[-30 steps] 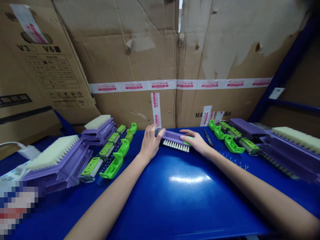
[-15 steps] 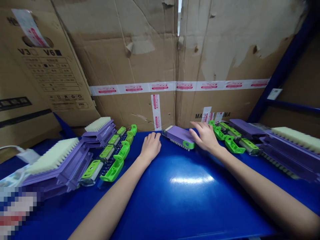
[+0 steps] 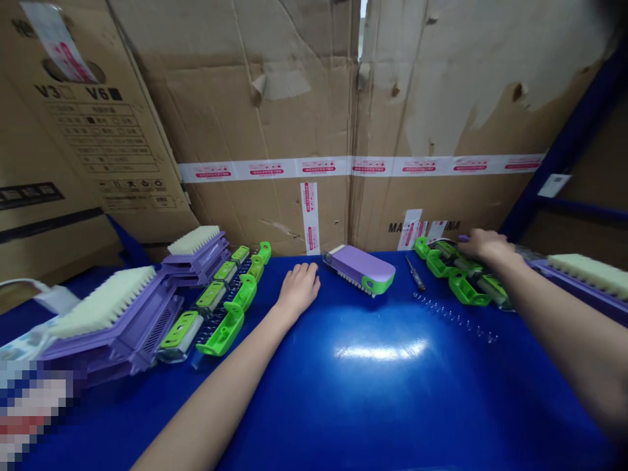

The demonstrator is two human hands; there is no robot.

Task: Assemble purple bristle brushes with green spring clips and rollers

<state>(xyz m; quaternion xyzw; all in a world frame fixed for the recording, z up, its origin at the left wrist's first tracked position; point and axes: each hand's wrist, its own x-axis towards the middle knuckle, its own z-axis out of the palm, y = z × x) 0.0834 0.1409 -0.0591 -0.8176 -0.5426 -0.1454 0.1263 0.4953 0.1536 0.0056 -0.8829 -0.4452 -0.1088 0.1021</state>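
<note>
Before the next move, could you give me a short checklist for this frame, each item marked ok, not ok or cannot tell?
1. Purple brush lying on the table, bristles down: ok.
2. Left hand off the brush: ok; it rests on the table just left of it.
3. Right hand holding something: cannot tell; it is over the parts at the right, fingertips hidden.
4. Slim dark tool in plain view: ok, lying right of the brush.
5. Small coils uncovered: ok, in a row on the table.
6. Right-side parts fully visible: not ok; the right hand and forearm cover some.
</note>
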